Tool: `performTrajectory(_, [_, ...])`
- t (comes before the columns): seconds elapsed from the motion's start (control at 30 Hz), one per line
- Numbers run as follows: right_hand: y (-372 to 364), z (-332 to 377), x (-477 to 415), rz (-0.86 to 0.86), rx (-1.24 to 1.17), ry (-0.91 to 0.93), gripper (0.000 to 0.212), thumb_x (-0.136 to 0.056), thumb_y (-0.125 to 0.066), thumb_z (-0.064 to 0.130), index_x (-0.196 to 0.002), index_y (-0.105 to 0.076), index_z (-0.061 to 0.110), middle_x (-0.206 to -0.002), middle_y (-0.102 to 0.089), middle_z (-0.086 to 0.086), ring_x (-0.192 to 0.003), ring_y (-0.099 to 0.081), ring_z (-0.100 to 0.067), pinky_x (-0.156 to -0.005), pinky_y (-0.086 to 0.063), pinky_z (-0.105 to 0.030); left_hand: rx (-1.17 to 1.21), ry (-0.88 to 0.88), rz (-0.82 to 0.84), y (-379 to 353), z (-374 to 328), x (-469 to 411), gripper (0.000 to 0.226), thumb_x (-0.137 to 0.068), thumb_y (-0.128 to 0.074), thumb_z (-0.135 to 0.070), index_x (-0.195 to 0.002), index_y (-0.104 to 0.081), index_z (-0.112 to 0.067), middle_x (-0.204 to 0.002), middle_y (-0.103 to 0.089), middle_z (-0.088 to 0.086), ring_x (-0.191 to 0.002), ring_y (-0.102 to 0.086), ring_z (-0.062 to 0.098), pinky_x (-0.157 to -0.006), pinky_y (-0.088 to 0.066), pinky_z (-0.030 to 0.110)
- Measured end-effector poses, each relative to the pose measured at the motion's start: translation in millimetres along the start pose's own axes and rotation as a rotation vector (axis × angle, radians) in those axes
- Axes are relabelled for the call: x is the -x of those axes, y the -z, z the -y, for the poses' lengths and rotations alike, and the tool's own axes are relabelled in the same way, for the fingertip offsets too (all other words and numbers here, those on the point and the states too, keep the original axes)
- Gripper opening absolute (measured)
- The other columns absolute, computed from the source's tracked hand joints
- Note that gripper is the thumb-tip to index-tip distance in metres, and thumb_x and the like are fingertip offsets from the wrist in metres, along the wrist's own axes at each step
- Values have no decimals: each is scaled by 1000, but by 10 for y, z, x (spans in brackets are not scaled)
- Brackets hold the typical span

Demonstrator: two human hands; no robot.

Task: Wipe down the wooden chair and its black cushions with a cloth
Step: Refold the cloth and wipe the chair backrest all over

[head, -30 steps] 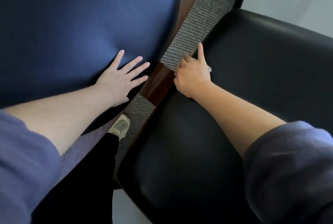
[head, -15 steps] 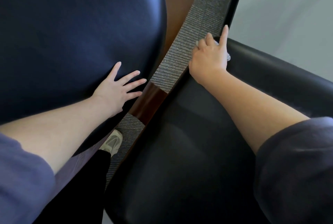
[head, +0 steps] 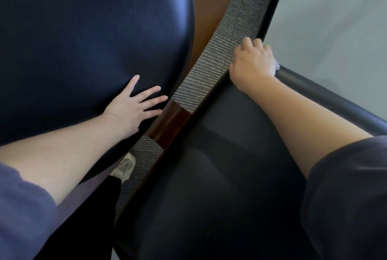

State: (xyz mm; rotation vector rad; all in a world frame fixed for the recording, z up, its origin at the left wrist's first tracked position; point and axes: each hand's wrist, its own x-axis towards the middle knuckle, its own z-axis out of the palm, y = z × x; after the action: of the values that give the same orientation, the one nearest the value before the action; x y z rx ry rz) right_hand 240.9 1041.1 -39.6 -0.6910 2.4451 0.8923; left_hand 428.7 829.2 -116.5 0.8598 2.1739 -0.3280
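Note:
I look down between two black cushions of the chair. My left hand (head: pixel 136 106) lies flat with fingers spread on the large dark cushion (head: pixel 83 35) at the left. My right hand (head: pixel 253 64) is curled at the upper edge of the right black cushion (head: pixel 219 176), next to the chair's dark frame edge (head: pixel 270 8). A small bit of pale cloth (head: pixel 277 66) shows at the hand's right side; the rest is hidden under the palm. A brown wooden crosspiece (head: pixel 169 123) spans the gap between the cushions.
Grey ribbed carpet (head: pixel 209 71) shows through the gap. My shoe (head: pixel 125 168) and black trouser leg stand on it below the crosspiece. A brown wooden surface (head: pixel 209 2) lies at top centre. Pale floor (head: pixel 335 19) fills the top right.
My right hand has slid up and to the right along the cushion's edge, and its raised finger has curled in. My left hand has stayed flat on the left cushion.

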Motion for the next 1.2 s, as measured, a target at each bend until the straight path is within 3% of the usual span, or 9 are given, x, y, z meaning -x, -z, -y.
performTrajectory(0.33, [-273, 599, 137, 120, 70, 374, 37, -96, -38, 37, -112, -63, 15, -116, -58, -8, -109, -51, -26, -88, -38, -39, -29, -16, -25, -85, 9, -43, 73, -98, -22, -62, -150, 20, -35, -150, 44, 2, -138, 40, 30, -104, 20, 70])
performTrajectory(0.63, [-435, 1113, 539, 215, -57, 479, 37, -96, -38, 36, -113, -64, 15, -118, -59, -8, -112, -50, -26, -92, -37, -38, -14, 27, -149, -363, -58, 146, 73, -98, -16, -61, -150, 23, -27, -150, 43, 8, -133, 42, 34, -108, 17, 67])
performTrajectory(1.2, [-483, 2210, 1598, 357, -329, 677, 38, -98, -38, 38, -114, -63, 14, -117, -60, -7, -112, -52, -26, -92, -37, -37, -29, 23, -190, -863, -380, 706, 74, -99, -18, -59, -154, 16, -23, -156, 33, 12, -145, 27, 34, -110, 12, 67])
